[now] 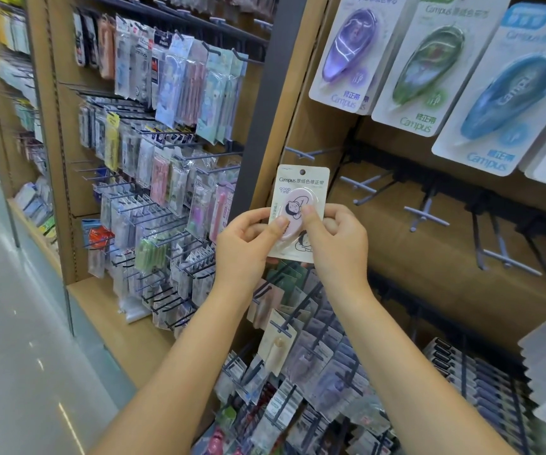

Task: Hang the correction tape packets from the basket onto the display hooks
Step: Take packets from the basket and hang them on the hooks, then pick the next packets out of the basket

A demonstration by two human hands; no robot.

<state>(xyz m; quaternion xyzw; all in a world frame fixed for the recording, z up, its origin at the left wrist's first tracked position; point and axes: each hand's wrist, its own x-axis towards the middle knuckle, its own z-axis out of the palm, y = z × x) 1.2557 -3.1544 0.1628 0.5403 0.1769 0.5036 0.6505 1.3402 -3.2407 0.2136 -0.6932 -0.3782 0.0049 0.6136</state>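
fingers of the left hand and of the right hand are clamped on one correction tape packet, thumbs on its front, other fingers behind it. the packet is upright near the middle of the view, its hanging hole at 12 o'clock, in front of the wooden display panel. empty display hooks stick out at 3 o'clock from it, apart from the packet. three bigger campus packets hang at 1 o'clock. more hanging packets fill the hooks at 6 o'clock.
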